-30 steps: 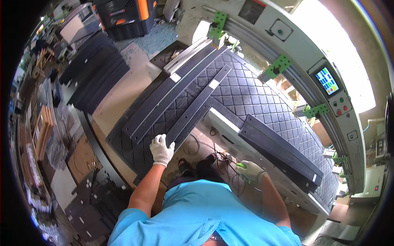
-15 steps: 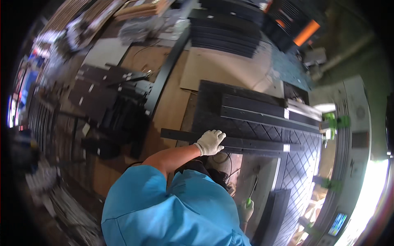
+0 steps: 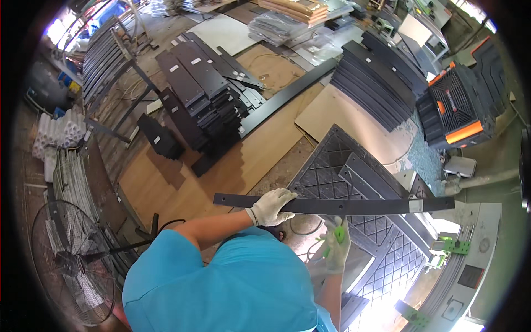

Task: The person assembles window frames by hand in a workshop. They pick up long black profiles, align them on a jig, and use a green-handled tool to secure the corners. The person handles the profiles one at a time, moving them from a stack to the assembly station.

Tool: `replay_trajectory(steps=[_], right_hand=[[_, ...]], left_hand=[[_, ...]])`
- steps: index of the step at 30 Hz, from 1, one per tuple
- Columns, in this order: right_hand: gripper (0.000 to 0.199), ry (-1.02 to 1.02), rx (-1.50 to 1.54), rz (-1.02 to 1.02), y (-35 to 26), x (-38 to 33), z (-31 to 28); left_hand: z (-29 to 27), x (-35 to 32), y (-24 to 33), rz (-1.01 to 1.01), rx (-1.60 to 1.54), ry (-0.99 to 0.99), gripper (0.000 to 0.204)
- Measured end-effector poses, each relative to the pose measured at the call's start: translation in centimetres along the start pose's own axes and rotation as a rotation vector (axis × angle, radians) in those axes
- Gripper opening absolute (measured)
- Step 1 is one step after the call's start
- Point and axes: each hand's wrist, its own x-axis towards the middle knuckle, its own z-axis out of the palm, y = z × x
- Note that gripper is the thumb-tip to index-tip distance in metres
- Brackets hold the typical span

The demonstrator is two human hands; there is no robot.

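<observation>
- My left hand (image 3: 272,207), in a pale work glove, has its grip closed over a long flat black strip (image 3: 337,206), fingers curled over its upper edge not far from its left end.
- The strip lies level and runs across in front of me, from above the wooden floor boards (image 3: 182,182) on my left to over the quilted black panel (image 3: 354,182) on my right; a small pale tag sits near its right end.
- My right hand (image 3: 335,248), also gloved, is just below the strip and apart from it; its grip is clamped on a small green tool (image 3: 338,235) held upright.
- The quilted panel, with diamond stitching, lies tilted beneath the strip, and narrower black slats rest on it.
- Further left on the floor stands a pile of black metal plates (image 3: 202,94), some with small white labels.
- Beyond the panel, a fanned stack of dark strips (image 3: 376,83) lies next to a black and orange crate (image 3: 456,110).
- A wire-caged floor fan (image 3: 69,260) stands at my lower left.
</observation>
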Motion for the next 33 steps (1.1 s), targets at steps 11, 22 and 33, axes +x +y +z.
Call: replay_trajectory(steps=[11,22,33], right_hand=[[0.063,-0.272,0.204,-0.025,-4.0,9.7,7.5],[0.057,-0.018,0.105,0.276,4.8,19.9,10.5],[0.052,0.263,-0.167,0.399,8.4,27.3,14.7]], left_hand=[[-8.1,-7.5,2.3,-0.442,0.151,0.158,0.066],[-14.8,8.3,-15.4,-0.772,-0.051,0.444,0.066],[-16.8,23.7,-39.4,-1.296,-0.194,0.517,0.069]])
